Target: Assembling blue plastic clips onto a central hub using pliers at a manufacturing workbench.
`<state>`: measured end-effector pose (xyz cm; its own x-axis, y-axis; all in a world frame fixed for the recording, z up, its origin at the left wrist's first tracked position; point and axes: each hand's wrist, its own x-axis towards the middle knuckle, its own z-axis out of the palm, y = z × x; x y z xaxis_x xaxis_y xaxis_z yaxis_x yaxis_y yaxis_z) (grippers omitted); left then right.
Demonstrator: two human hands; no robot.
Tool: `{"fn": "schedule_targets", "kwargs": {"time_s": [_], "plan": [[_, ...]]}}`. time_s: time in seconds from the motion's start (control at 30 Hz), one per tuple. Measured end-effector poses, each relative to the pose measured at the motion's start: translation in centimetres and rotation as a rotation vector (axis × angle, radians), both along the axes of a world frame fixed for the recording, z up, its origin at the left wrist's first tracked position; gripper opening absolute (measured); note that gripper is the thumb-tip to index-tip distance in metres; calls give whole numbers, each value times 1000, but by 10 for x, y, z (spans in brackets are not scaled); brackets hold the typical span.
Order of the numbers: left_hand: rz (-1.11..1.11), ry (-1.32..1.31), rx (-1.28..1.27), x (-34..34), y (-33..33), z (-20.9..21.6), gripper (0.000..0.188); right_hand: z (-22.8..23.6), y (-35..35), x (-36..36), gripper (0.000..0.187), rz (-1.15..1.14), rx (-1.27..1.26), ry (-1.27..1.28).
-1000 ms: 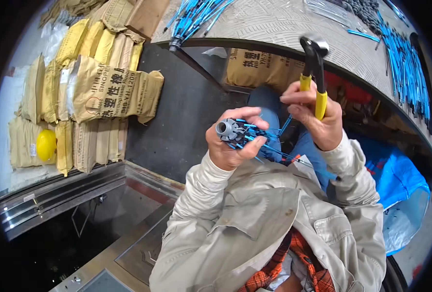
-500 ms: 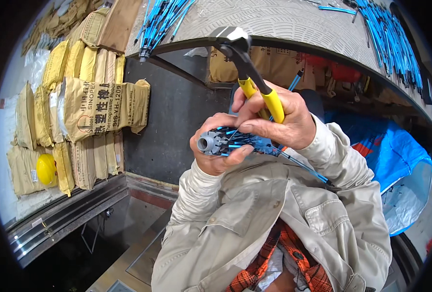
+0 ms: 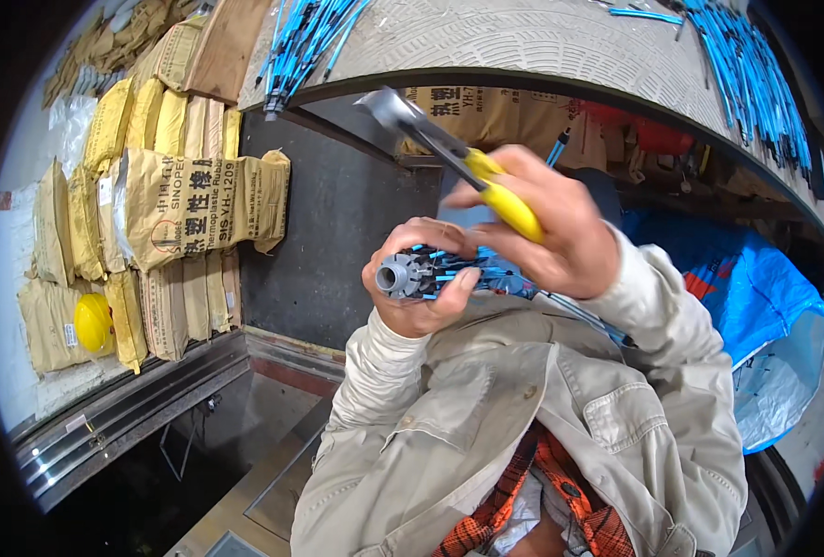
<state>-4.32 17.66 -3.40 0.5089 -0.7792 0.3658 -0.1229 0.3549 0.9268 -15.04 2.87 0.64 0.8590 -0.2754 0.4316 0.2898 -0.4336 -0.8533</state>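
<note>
"What fills the left hand (image 3: 414,316)?"
"A ribbed, hollow grey hub (image 3: 412,275), slim blue rods (image 3: 446,277) trailing rightward from it; the fingers curl snugly round."
"And the right hand (image 3: 565,237)?"
"Wrapped about yellow-handled pincers (image 3: 512,209) (metal head blurred), above and right of the hub."

Pliers (image 3: 514,210) are in the right hand (image 3: 562,227), a bundle (image 3: 428,273) in the left hand (image 3: 412,311). Ahead runs the desk (image 3: 505,42), rods (image 3: 751,88) on its right end. Left, a helmet (image 3: 94,323) lies on stacked sacks (image 3: 185,204); right stands a bag (image 3: 769,297).
</note>
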Motion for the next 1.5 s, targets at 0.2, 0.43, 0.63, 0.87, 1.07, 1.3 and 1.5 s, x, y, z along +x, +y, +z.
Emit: {"fn": "schedule_targets", "kwargs": {"time_s": [0.2,0.43,0.63,0.87,1.07,1.3,1.5], "plan": [[261,-60,11,-4,-7,6,36,21,-13,-45,33,-343,-990,244],[174,-52,54,-5,-10,10,38,18,-17,-44,35,-500,-1338,59],[144,-27,43,-4,-9,6,39,12,-15,-43,34,-569,-1363,-6],[157,-13,23,-3,-11,4,40,3,-19,-41,33,-655,-1355,-72],[145,-27,-6,-3,-13,5,41,5,-19,-34,35,-696,-1395,-113],[117,-84,7,-3,-14,5,42,18,-26,-36,28,-625,-1511,-166],[169,-93,140,-7,-12,16,42,44,-39,-41,19,-325,-1476,-21]]}}
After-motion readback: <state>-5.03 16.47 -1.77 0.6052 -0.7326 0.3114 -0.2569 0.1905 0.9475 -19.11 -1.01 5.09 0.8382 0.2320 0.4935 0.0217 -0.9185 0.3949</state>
